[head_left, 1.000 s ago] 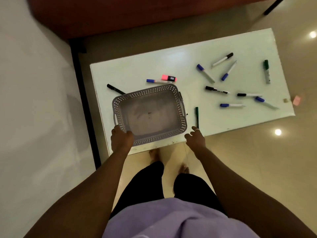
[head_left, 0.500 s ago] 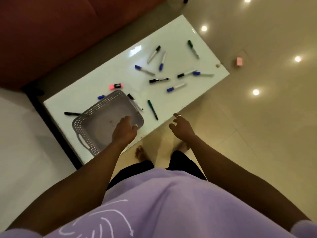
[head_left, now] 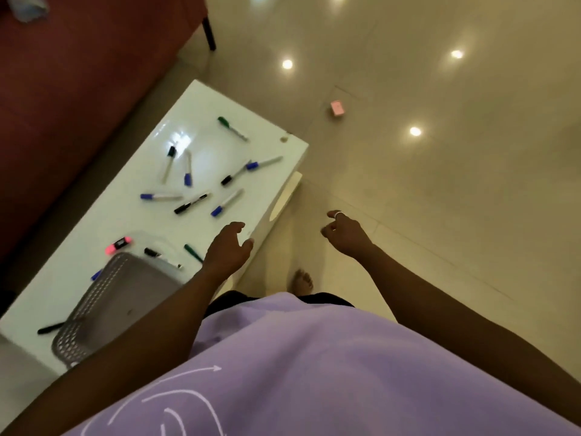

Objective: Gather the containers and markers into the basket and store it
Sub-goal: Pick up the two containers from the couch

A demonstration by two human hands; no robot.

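Basket point(head_left: 125, 297): grey, on bench point(head_left: 270, 152), inside looks bare.
Markers point(head_left: 191, 204): scattered outside it.
Hands: left point(head_left: 228, 248), right point(head_left: 344, 232), both spread, holding nothing.

1. A white worktop point(head_left: 270, 158) carries a grey basket point(head_left: 94, 297), behind the left hand's fingers point(head_left: 239, 229).
2. Markers point(head_left: 191, 204) lie scattered beyond those fingers.
3. A pink highlighter point(head_left: 118, 244) lies just beside the basket.
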